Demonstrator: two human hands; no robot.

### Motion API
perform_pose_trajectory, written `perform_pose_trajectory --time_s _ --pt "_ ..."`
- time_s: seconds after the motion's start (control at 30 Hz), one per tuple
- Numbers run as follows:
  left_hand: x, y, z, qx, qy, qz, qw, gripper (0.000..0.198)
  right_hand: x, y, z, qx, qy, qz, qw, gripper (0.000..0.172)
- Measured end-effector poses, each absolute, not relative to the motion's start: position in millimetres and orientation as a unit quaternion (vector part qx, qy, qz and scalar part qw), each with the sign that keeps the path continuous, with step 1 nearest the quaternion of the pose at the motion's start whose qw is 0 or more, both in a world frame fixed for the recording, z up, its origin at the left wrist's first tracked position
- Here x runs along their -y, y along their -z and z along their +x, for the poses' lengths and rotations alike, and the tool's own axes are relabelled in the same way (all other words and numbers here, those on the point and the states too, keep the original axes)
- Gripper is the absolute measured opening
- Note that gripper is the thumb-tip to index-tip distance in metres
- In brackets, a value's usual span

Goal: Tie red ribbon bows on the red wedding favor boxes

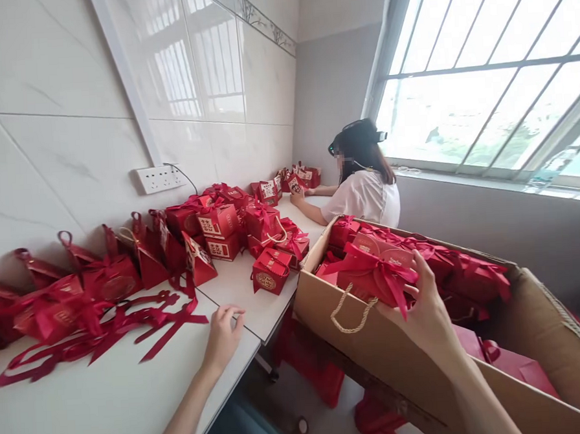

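Observation:
My right hand [427, 304] grips a red gift box [370, 255] by its end, thumb below and fingers on the far side. The box is tilted, with a red ribbon bow on it and a twisted cord handle hanging down. It is over the near edge of a large cardboard box [354, 324] that holds several similar red boxes. My left hand [224, 335] is at the table edge with loosely bent fingers, thumb apart, and nothing in it. Loose red ribbons [149, 321] lie left of that hand, and a small red box [272, 270] stands beyond it.
Red gift boxes [219, 222] are stacked along the tiled wall, under a socket strip [160, 179]. A co-worker [361, 194] in a white top sits at the table's far end, holding a red box. Red bags [317, 364] are under the table, and a barred window is on the right.

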State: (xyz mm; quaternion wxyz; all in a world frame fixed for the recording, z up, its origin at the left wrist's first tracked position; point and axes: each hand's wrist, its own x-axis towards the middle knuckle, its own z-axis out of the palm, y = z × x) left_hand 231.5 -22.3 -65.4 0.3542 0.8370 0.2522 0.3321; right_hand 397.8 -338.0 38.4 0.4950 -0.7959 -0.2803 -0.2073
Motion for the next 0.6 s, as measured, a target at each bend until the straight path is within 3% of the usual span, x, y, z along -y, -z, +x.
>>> perform_pose_trajectory --time_s 0.13,0.3,0.5,0.6 --pt "9 75 224 -0.304 -0.342 0.795 0.398 0.025 368 -52 434 0.145 0.099 -0.800 0.573 0.110" --pt "9 75 220 -0.302 -0.350 0.783 0.415 0.024 393 -64 470 0.070 -0.156 -0.698 0.695 0.063" --pt "10 74 220 -0.293 -0.338 0.799 0.402 0.026 399 -54 486 0.101 -0.143 -0.652 0.738 0.054" --pt "11 70 219 -0.300 -0.322 0.804 0.400 0.027 399 -45 491 0.121 -0.152 -0.667 0.719 0.059"
